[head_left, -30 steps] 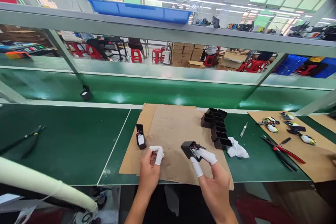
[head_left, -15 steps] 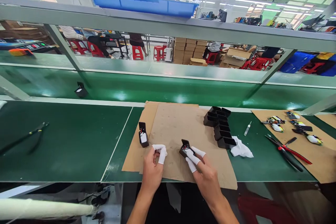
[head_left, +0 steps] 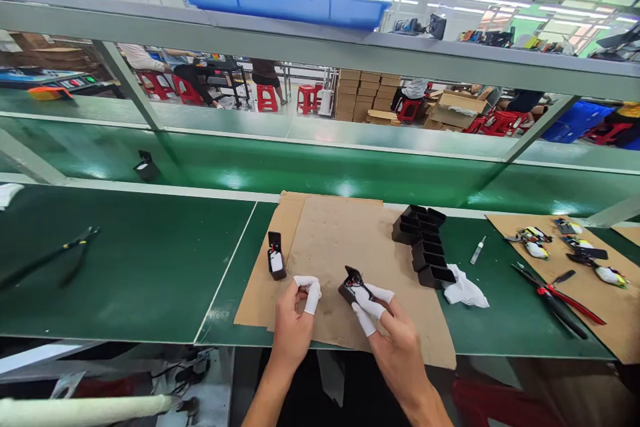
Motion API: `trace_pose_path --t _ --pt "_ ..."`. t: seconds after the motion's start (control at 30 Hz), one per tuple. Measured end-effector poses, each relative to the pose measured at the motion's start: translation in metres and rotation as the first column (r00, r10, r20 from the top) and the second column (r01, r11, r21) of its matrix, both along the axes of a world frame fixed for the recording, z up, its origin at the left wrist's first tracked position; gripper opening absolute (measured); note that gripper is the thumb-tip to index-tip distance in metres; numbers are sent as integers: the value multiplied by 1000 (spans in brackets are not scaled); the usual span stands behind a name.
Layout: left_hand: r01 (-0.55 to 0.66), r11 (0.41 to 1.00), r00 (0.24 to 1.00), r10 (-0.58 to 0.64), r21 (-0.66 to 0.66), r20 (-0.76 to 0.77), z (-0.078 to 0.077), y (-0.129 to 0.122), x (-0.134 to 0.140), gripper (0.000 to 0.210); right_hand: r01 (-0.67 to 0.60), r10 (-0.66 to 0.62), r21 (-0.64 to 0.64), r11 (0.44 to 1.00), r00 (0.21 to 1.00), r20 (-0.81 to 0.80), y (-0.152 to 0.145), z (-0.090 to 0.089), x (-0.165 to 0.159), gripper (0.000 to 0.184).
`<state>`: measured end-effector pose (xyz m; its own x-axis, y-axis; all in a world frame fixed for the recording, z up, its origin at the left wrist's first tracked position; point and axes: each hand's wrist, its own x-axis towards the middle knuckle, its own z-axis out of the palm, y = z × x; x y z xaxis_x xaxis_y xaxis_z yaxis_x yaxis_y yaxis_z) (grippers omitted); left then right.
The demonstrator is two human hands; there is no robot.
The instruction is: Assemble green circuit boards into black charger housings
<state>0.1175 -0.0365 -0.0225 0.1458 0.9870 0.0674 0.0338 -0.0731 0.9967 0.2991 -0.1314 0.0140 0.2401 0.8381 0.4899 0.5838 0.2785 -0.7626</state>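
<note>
My right hand point(head_left: 397, 330), with white finger cots on its fingertips, grips a small black box point(head_left: 348, 291). The box is tilted and its flip lid stands up; red wiring and something white show inside, partly covered by my fingers. My left hand point(head_left: 294, 320), also in finger cots, is curled over the cardboard sheet point(head_left: 340, 233) with thumb and fingertips pressed together. Whatever may lie between them is hidden. Just beyond that hand, a second black box point(head_left: 276, 261) stands with its lid up and a white piece inside.
Several black cases point(head_left: 423, 247) sit in a cluster on the right, beside a white tissue point(head_left: 465, 288) and a small tube point(head_left: 477, 250). Red-handled pliers point(head_left: 550, 293) and circuit assemblies point(head_left: 535, 240) lie farther right. Black cutters point(head_left: 65, 250) are at left. A shelf frame point(head_left: 320, 40) spans the back.
The view has shifted slightly. The box in my right hand has moved a little left. My left hand keeps the same curled pose.
</note>
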Motion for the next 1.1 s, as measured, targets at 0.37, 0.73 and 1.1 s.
trace_pose_path --t 0.37,0.73,1.1 --pt "-39 999 999 39 -2 -2 2 -1 0 28 -23 24 -25 999 999 45 9 -7 -8 40" --pt "-18 1000 1000 18 9 -8 -2 -1 -2 26 29 -25 -36 999 995 101 14 -29 -12 38" --pt "-35 999 999 35 16 -10 -3 -1 -1 25 83 -84 21 996 992 95 16 -30 -16 39"
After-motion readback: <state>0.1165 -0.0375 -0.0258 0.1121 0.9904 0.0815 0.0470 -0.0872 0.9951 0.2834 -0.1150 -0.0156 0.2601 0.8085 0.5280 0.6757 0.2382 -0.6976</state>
